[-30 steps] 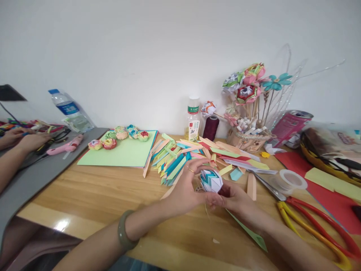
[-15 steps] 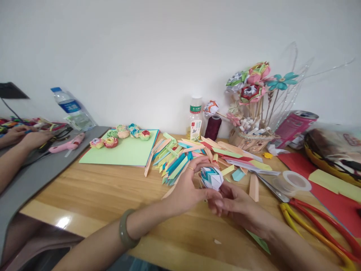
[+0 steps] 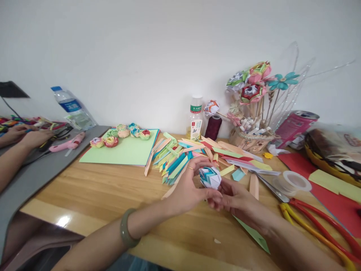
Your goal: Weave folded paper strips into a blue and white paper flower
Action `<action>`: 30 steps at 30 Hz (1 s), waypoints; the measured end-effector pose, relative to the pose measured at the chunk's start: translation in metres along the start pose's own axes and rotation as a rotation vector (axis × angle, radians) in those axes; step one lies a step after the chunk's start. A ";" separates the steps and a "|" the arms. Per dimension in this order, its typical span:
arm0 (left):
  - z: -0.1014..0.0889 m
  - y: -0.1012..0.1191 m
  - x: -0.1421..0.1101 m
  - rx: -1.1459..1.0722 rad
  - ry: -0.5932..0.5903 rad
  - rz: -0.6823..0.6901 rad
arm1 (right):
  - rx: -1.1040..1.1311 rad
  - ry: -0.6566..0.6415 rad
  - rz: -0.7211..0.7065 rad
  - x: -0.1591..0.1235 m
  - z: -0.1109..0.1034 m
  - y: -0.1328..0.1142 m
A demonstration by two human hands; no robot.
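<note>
A folded paper flower [image 3: 210, 177] in white and blue is held between my two hands, above the table's front half. My left hand [image 3: 188, 188] curls round its left side, with the thumb below and the fingers over the top. From the right, my right hand [image 3: 237, 199] grips its lower side, fingers bent and partly hidden. A heap of folded paper strips [image 3: 176, 162] in many colours lies just behind the hands. Under my right wrist a green paper strip [image 3: 255, 235] rests on the wood.
Scissors [image 3: 318, 222] with red and yellow handles and a tape roll [image 3: 296, 181] lie at right. A basket [image 3: 251, 142] of paper flowers stands behind. Small paper flowers [image 3: 110, 142] sit on green paper [image 3: 118, 156]. At far left are a co-worker's hands [image 3: 31, 136] and a pink glue gun [image 3: 69, 143].
The paper flower has turned and shifted slightly left in my hands. My right hand has moved a little, so more of the green strip beneath it shows.
</note>
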State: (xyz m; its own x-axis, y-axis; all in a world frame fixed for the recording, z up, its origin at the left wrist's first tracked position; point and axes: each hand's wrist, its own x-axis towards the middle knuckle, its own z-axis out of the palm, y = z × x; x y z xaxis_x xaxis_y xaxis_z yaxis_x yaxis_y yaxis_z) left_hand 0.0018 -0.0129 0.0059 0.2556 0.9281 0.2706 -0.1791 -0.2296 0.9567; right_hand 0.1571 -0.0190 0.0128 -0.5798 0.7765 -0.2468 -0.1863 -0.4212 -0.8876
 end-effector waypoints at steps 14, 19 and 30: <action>-0.006 -0.004 0.010 -0.132 0.245 0.019 | -0.155 0.160 -0.101 -0.004 -0.023 -0.025; -0.004 0.000 0.006 -0.150 0.125 -0.048 | -0.536 0.461 -0.373 -0.011 -0.033 -0.033; -0.003 0.004 0.005 -0.115 0.166 -0.075 | -0.728 0.763 -0.919 -0.021 -0.031 -0.032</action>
State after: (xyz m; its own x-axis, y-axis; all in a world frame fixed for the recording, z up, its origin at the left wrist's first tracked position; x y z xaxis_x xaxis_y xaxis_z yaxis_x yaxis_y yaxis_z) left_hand -0.0005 -0.0085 0.0106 0.1140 0.9790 0.1691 -0.2748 -0.1325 0.9523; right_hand 0.2003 -0.0072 0.0344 0.1366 0.7978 0.5873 0.3256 0.5238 -0.7872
